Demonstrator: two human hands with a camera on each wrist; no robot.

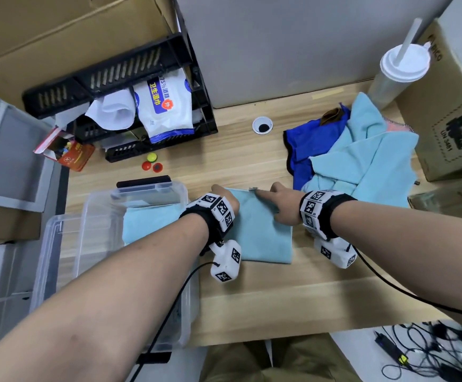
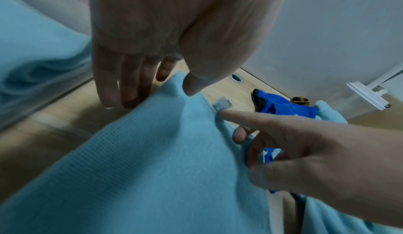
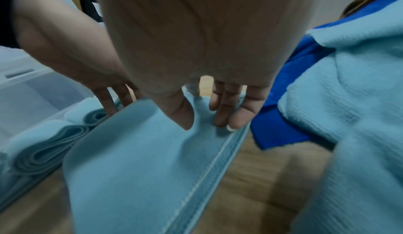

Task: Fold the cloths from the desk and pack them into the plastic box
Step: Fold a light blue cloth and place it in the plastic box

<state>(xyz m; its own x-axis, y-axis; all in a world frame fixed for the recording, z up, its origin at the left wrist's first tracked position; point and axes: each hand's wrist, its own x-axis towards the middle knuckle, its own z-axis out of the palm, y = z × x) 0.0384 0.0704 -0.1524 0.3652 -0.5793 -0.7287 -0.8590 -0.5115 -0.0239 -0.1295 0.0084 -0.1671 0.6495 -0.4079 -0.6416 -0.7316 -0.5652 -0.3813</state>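
the clear plastic box (image 1: 59, 244) sat at the lower left of the head view, on the desk's (image 1: 279, 304) left edge, and a folded light-blue cloth (image 1: 147, 224) already lay inside it — in my right wrist view its rolled layers showed at the left (image 3: 43, 153). a black rack (image 1: 119, 70) in the upper left held a white wipes pack (image 1: 166, 106). at the upper right stood a lidded cup with a straw (image 1: 400, 67).

both my forearms reached up from the bottom of the frame to the light-blue cloth being folded (image 1: 263, 235), which lay flat at the centre of the desk, just right of the box. my left hand (image 1: 224, 199) was at its far left corner, palm down: in the left wrist view the fingers (image 2: 113, 86) hung fairly straight beside the edge and the thumb rested on a raised peak of fabric; whether it was pinching i cannot tell. my right hand (image 1: 282, 202) lay on the far right part, index finger stretched straight toward a small white tag (image 2: 222, 104) at the edge, the other fingers (image 3: 229, 110) close together, tips pressing the cloth near its stitched hem, thumb down on the fabric.

the unfolded pile (image 1: 362, 161) — light-blue over a dark blue cloth (image 1: 312, 147) — lay at centre right of the head view, near my right wrist.
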